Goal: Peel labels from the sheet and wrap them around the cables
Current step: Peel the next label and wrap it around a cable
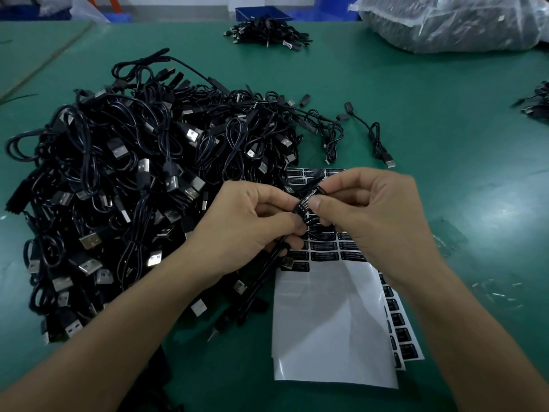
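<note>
My left hand [246, 224] grips a black cable [261, 281] whose loose length hangs down toward me over the mat. My right hand [371, 215] pinches a small black label [306, 205] with white print against that cable, between thumb and forefinger. Both hands meet above the label sheet [329, 322], whose near half is bare white backing; black labels remain on its far rows. A second sheet [401, 331] of black labels pokes out from under its right side.
A big heap of black USB cables [133, 185] fills the left of the green mat [445, 129]. One loose cable [374, 135] lies right of the heap. A smaller cable pile [267, 32], a blue bin [261, 12] and a plastic bag [454, 22] sit at the back.
</note>
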A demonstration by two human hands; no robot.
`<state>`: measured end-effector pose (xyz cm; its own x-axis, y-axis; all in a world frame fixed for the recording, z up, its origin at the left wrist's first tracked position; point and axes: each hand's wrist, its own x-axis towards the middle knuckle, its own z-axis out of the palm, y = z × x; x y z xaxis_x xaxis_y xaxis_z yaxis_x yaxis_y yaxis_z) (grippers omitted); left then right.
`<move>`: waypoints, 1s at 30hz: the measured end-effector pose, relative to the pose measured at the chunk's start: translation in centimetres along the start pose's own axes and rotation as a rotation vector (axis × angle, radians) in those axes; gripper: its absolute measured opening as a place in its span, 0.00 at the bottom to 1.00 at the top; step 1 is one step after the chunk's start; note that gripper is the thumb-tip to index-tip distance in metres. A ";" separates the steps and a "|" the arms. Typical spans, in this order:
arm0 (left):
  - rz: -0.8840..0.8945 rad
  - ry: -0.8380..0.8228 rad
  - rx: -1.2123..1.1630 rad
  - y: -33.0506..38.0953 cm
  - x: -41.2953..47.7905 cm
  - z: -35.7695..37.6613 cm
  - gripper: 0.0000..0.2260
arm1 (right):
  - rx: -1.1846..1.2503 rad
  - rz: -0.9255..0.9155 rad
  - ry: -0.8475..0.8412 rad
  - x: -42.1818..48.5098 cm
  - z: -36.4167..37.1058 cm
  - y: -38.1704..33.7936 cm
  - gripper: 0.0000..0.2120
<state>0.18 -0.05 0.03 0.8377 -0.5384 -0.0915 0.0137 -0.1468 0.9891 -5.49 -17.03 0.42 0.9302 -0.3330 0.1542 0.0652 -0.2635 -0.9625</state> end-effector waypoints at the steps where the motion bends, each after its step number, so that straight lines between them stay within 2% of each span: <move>1: -0.001 -0.001 -0.006 0.0 0.0 0.0 0.05 | -0.004 -0.002 0.001 0.0 0.0 0.0 0.09; 30: 0.005 -0.011 0.020 -0.2 0.1 0.0 0.04 | -0.080 -0.023 0.044 -0.2 0.2 0.1 0.09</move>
<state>0.29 -0.05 -0.20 0.8314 -0.5486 -0.0881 -0.0017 -0.1609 0.9870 -5.61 -16.77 0.24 0.9121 -0.3648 0.1871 0.0557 -0.3419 -0.9381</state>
